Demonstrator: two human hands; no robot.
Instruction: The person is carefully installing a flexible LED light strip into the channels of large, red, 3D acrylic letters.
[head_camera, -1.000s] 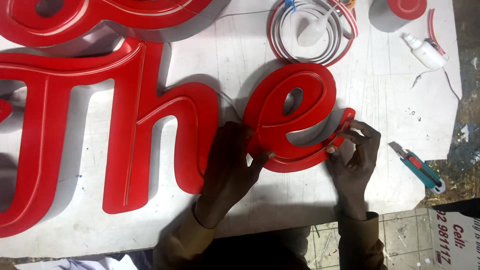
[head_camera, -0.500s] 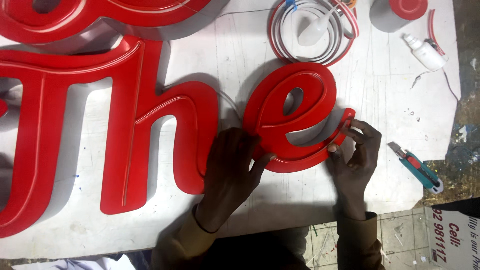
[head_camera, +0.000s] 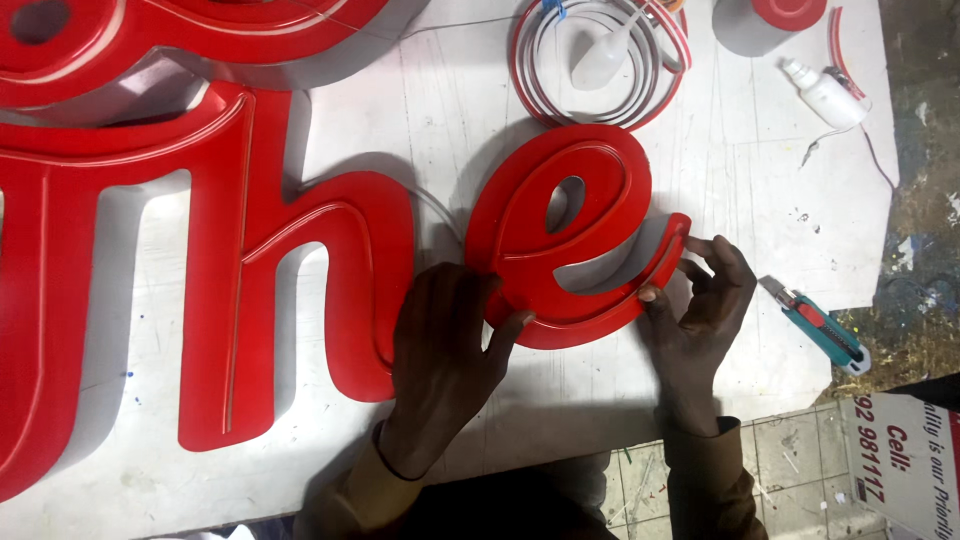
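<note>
Large glossy red raised sign letters (head_camera: 250, 250) lie on a white board (head_camera: 440, 110). The rightmost one is a looping letter (head_camera: 580, 190) with a curled tail. My left hand (head_camera: 445, 350) lies flat with its fingers pressing the lower left edge of that letter. At the letter's right tail my right hand (head_camera: 700, 300) pinches the edge between thumb and fingertips. Both sleeves come in from the bottom of the view.
A coil of red and white edge strip (head_camera: 640, 90) with a small white squeeze bottle (head_camera: 600, 55) inside lies at the top. Another white bottle (head_camera: 825, 95) and a red-capped tub (head_camera: 760, 20) sit top right. A teal utility knife (head_camera: 820, 325) lies by the board's right edge.
My left hand has slid a little to the right along the letter's lower edge. The right hand stays pinched on the tail.
</note>
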